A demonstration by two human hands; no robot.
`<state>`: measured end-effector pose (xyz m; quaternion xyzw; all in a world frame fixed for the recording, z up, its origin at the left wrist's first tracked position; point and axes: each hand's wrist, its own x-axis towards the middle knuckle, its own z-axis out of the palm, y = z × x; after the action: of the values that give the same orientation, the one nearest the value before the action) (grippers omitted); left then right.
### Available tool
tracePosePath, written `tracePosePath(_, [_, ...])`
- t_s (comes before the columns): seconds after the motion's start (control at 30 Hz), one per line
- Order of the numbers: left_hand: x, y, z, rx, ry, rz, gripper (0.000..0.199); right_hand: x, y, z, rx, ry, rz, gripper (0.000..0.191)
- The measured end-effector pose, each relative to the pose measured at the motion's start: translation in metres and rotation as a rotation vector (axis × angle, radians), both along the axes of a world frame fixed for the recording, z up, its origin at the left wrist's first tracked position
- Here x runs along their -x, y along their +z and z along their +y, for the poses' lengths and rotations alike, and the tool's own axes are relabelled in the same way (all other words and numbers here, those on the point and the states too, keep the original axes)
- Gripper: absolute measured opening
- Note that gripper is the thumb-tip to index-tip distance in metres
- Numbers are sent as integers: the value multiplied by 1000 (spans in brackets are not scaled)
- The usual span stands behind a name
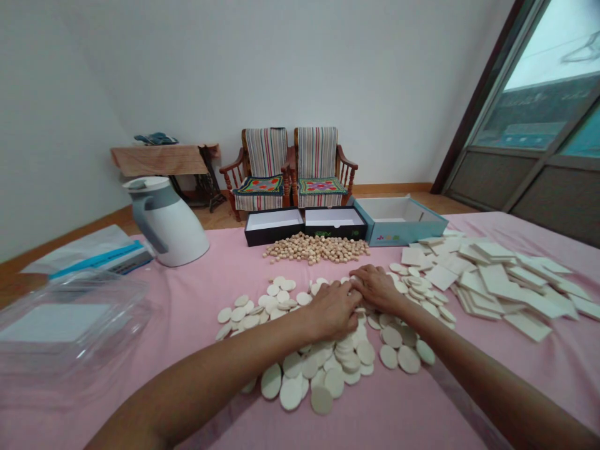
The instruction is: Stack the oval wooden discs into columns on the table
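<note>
Pink cloth spreads under your work, with round pale discs heaped loosely across its middle, nearest you. Both your hands are at the heap: your left hand lies over the discs, fingers bent and close together, while your right hand meets it at the heap's far side, fingers curled down. Fingertips are largely hidden, so you cannot tell whether either hand pinches a disc. To your left sits a clear plastic container; to your right, square pale tiles lie in an overlapping pile. Farther off, you have a white-and-grey jug on the left and small wooden beads beyond the discs. Behind the beads stand two open black boxes and a light-blue box. Past them, two chairs with striped covers face you before a white wall.
</note>
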<state>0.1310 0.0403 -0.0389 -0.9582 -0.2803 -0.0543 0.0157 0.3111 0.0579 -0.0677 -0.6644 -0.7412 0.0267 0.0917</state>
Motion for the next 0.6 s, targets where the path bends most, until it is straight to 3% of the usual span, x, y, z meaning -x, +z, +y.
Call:
tracePosePath(0.17, [32,4,4,0,37,14,20,33,6,-2,55,48,92,36])
tracePosePath(0.37, [65,5,3,27,24,-39,18,69,9,-2,80,253,172,32])
tracePosePath(0.53, [101,8,-3,62,65,-46,14,99,32,12,66,288,226,27])
tracePosePath(0.6, [115,10,-6,64,107,-28,10,118,41,25,29,371,258,24])
